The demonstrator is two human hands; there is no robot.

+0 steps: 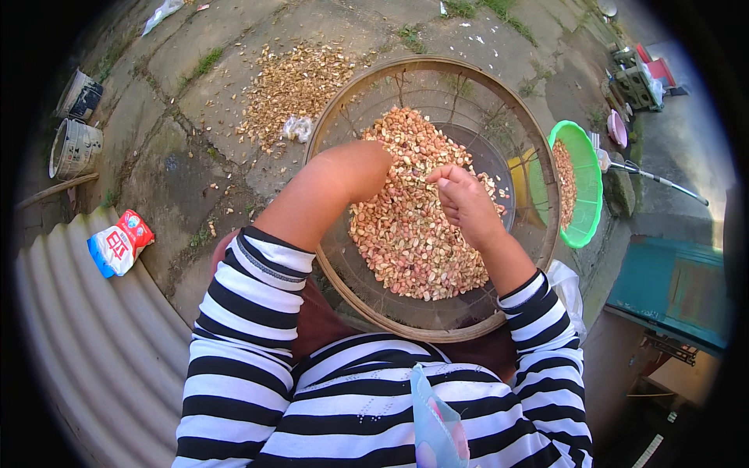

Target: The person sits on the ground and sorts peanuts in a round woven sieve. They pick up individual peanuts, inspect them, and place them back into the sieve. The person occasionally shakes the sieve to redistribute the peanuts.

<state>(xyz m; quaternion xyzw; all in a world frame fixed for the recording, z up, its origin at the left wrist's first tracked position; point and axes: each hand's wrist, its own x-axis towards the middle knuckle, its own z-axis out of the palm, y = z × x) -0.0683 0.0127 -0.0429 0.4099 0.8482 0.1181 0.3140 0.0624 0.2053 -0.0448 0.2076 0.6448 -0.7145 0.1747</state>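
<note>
Over a round mesh sieve with a wooden rim (336, 281), my left forearm (327, 181) reaches in from the left. It ends in a rounded shape above the nuts; no left hand or fingers show. My right hand (465, 202) hovers over the right part of the heap, thumb and index finger close together and the other fingers curled. Whether something small sits between the fingertips cannot be made out. Shelled peanuts (421, 251), pink-skinned and pale, many split in halves, lie heaped on the mesh. The sieve rests at my lap.
A green scalloped basket (588, 199) holding peanuts stands right of the sieve, partly behind it. More peanuts or shells (292, 88) lie on the cracked concrete. At left are a printed plastic packet (122, 243) on a corrugated sheet (88, 327) and two buckets (76, 149).
</note>
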